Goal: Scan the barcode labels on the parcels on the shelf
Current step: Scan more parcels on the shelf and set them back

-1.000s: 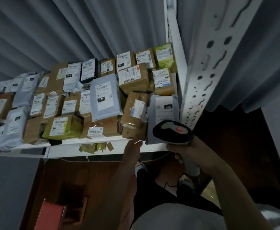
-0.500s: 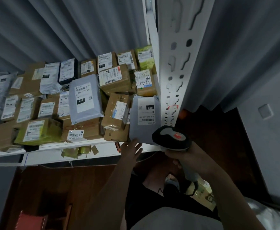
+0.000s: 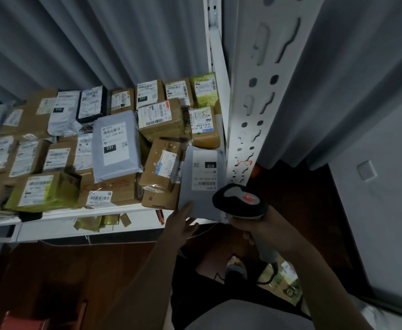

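Head view. Right hand (image 3: 264,228) grips the barcode scanner (image 3: 241,201), aimed at a grey mailer (image 3: 201,182) at the shelf (image 3: 128,216) front right corner. Left hand (image 3: 182,223), fingers extended, touches the mailer's lower edge. Labelled parcels (image 3: 114,144) crowd the shelf.

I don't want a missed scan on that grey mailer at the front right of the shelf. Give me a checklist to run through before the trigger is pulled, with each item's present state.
1. Scanner gripped: ok, the right hand is wrapped round its handle.
2. Grey mailer steadied: ok, the left hand touches its lower edge with straight fingers.
3. Label facing the camera: ok, though it reads upside down.
4. Barcode unobstructed: ok, the bars near the label's lower end show just above the scanner head.
5. Scanner aimed at the barcode: cannot tell; a red glow falls on the shelf post instead.
6. Mailer resting securely: cannot tell, it overhangs the shelf edge.
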